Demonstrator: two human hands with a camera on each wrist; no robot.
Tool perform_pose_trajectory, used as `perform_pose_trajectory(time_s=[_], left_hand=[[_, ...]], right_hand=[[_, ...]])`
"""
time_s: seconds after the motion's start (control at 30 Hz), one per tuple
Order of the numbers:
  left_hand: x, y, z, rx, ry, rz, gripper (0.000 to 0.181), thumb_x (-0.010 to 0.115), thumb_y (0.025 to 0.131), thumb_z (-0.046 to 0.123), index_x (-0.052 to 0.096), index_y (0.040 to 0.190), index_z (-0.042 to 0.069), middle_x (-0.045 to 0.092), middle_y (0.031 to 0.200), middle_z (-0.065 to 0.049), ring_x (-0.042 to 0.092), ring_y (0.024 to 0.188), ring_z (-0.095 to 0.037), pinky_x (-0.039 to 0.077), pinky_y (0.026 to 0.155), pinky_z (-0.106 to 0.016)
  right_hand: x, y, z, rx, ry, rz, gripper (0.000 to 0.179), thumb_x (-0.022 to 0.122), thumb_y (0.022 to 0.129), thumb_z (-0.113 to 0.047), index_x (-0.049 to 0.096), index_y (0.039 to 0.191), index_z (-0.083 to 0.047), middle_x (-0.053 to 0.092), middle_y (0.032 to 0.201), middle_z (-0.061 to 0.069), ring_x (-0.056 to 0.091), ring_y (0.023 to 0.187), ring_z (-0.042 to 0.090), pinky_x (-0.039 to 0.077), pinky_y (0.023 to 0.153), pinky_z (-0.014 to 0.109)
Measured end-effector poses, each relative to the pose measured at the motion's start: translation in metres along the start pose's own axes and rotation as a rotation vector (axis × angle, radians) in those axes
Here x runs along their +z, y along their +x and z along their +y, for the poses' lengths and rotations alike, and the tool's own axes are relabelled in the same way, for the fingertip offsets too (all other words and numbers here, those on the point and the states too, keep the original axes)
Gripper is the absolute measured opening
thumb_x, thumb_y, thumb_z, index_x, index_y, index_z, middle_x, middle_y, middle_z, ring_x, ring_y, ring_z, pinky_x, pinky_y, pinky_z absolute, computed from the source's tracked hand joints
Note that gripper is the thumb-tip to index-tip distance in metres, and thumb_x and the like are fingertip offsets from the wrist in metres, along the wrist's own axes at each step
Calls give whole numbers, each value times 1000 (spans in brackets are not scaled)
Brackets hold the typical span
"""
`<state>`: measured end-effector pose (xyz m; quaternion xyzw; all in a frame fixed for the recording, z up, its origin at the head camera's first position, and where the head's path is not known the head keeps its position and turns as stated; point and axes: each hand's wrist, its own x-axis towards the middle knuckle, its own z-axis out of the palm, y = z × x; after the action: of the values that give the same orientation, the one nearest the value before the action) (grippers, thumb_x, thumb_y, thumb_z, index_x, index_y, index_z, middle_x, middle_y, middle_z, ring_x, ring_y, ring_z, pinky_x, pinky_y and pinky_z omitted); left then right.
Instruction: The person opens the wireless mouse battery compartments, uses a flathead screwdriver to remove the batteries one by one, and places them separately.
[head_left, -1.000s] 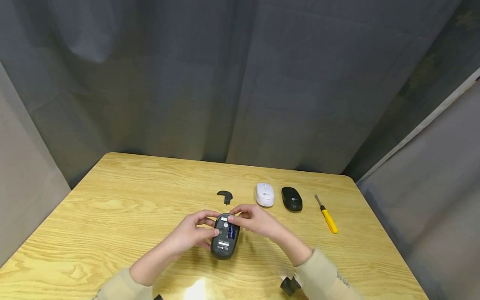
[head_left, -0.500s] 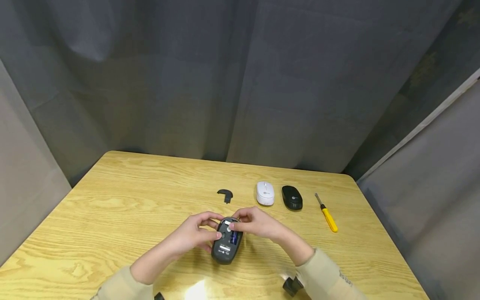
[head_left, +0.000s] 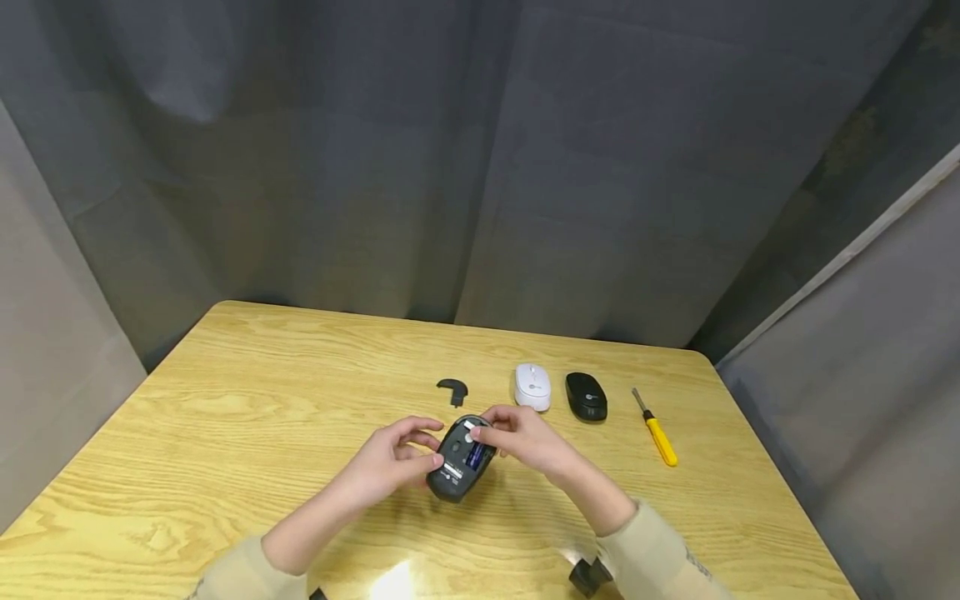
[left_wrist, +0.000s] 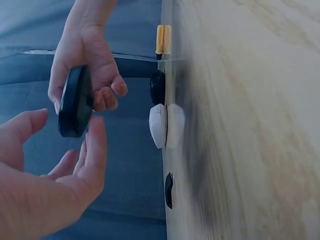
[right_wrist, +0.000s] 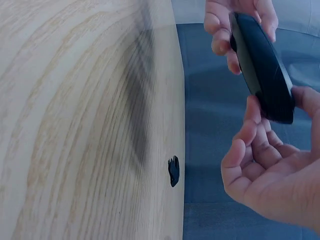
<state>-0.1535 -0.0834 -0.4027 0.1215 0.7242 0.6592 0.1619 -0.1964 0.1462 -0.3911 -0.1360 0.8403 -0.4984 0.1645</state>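
A dark computer mouse is held underside up above the table, its battery compartment uncovered with a blue battery inside. My right hand pinches its far end between thumb and fingers, as the right wrist view shows. At the mouse's left edge is my left hand; in the left wrist view its thumb stands apart from the mouse while a fingertip reaches the edge. Beyond the hands a black curved cover piece lies on the table.
A white mouse and a black mouse stand side by side toward the back right. Right of them lies a screwdriver with a yellow handle. A grey curtain hangs behind the wooden table.
The mouse has tilted clockwise and shifted slightly right and away in the head view, with my right hand moving along. My left thumb now sits lower along its edge.
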Motion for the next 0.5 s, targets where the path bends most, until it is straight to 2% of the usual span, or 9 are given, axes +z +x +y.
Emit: perform_pose_trajectory(time_s=[0.2, 0.33, 0.5], left_hand=[[6, 0, -7, 84, 157, 129, 62, 77, 77, 22, 49, 132, 14, 57, 117, -9, 58, 94, -20, 55, 75, -31], [14, -1, -9, 169, 309, 215, 72, 83, 71, 26, 47, 133, 20, 56, 120, -2, 55, 98, -16, 53, 80, -35], [21, -1, -8, 288, 528, 328, 81, 86, 65, 30, 46, 134, 16, 52, 126, 1, 53, 106, -17, 50, 86, -39]], right_hand=[[-2, -3, 1, 4, 63, 87, 29, 64, 87, -25, 63, 100, 0, 66, 74, 1, 54, 68, 17, 46, 64, 28], [-3, -4, 1, 7, 99, 127, 29, 62, 89, -25, 62, 101, 1, 65, 77, 0, 52, 69, 17, 45, 63, 28], [-4, -5, -1, 35, 173, 149, 30, 61, 90, -24, 61, 103, 2, 65, 80, 0, 54, 72, 14, 46, 64, 28]])
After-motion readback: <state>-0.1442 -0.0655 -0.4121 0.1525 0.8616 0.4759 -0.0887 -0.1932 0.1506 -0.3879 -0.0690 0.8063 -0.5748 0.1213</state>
